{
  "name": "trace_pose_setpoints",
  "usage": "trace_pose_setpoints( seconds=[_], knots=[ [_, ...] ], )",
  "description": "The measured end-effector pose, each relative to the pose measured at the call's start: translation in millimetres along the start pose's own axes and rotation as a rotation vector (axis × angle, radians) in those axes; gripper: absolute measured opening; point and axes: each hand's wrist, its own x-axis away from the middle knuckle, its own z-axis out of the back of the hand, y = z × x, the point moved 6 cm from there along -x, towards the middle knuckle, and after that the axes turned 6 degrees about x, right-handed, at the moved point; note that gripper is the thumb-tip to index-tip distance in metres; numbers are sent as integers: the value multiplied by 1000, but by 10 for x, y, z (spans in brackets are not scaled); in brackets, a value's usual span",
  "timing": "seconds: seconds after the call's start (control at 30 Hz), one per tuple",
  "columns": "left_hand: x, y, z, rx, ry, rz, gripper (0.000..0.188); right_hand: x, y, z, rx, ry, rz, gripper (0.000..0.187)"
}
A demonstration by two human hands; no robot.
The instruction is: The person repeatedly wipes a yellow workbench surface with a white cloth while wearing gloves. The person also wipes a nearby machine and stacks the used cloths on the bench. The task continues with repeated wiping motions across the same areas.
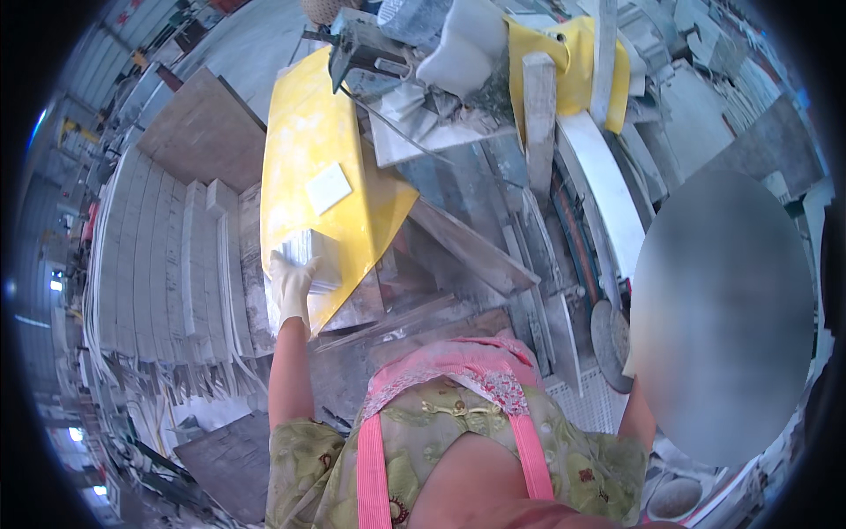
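Observation:
My left hand [291, 284], in a pale glove, is closed on the near left side of a stack of thin square tiles [324, 263]. The stack stands at the near end of a yellow sheet [295, 132] draped over a long support. A single white square tile [329, 188] lies flat on the sheet, farther off and apart from the stack. My right hand [629, 362] is out to the right, near a round grey disc [610, 346]. A large blurred patch covers most of that hand, so its fingers are hidden.
Long grey slabs [159, 256] stand packed at the left beside a brown board [203, 128]. Loose planks [471, 247] and offcuts lie right of the yellow sheet. Upright posts [539, 115], a second yellow cover [577, 66] and a white strip [608, 194] are farther right.

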Motion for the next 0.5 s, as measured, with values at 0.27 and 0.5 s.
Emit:
trace_pose_setpoints(
  seconds=[0.27,0.5],
  knots=[
    [118,84,40,-9,45,32,93,-422,-136,95,97,69,235,62],
    [182,151,68,-128,238,-15,94,-728,-401,224,104,146,308,78]
  ],
)
